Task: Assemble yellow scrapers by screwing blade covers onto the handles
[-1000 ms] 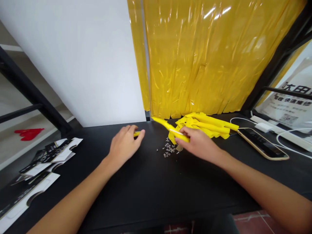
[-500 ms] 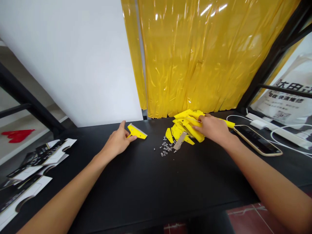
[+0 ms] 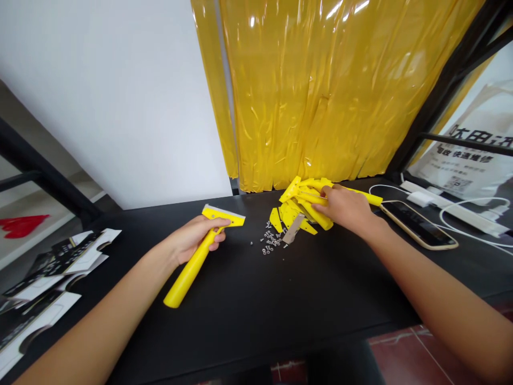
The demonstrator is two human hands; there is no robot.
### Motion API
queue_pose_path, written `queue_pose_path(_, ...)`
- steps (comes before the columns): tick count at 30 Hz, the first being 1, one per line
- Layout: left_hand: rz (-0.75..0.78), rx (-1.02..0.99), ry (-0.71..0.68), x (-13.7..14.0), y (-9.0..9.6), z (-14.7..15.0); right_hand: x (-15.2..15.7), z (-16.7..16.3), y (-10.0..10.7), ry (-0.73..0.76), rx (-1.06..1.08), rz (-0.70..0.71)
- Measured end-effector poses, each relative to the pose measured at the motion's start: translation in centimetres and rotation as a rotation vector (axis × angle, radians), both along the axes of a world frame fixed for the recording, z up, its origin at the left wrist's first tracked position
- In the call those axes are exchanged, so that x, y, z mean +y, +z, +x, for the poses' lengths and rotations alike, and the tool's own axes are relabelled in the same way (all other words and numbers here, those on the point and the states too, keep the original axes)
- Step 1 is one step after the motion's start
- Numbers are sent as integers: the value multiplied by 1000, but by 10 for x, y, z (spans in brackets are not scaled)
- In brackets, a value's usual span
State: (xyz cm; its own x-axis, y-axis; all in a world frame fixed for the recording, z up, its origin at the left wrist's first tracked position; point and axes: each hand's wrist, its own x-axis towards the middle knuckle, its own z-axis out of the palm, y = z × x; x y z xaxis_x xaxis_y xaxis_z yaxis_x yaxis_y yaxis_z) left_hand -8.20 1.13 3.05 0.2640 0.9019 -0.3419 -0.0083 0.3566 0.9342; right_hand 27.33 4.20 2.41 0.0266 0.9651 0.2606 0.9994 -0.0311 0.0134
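Note:
My left hand (image 3: 200,235) grips a yellow scraper (image 3: 188,275) near its neck, thumb across the head. The scraper's wide head with a pale blade edge points away, and its thick handle slants toward me. At the pile of yellow scraper parts (image 3: 320,213), my right hand (image 3: 347,206) has its fingers closed. A thin metal rod shows by its fingertips, but what it grips is hidden. Flat yellow head plates (image 3: 276,219) and a grey metal blade (image 3: 294,229) lie at the pile's near side. Small screws and nuts (image 3: 272,240) are scattered beside them.
To the right lie a phone (image 3: 419,224) and a white power strip (image 3: 457,208) with cables. Printed cardboard pieces (image 3: 60,272) are stacked at the left edge. A white panel (image 3: 160,107) and a yellow plastic curtain (image 3: 312,96) stand behind the black table (image 3: 256,315).
My left hand has turned and closed round the scraper, bringing its handle into view toward me. My right hand stays at the pile, where one yellow head has tilted up.

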Motion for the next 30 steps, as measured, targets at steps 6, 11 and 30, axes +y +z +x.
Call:
queue_pose_path(6, -57, -60, 25, 1, -12, 8, -15, -17, 10, 364, 264, 16)
queue_pose_path(11, 8, -20, -3, -3, -20, 18, -23, -40, -11, 900, 360, -198)
queue_pose_path(30, 90, -31, -119, -20, -20, 37, -33, -59, -20, 950, 518, 79)
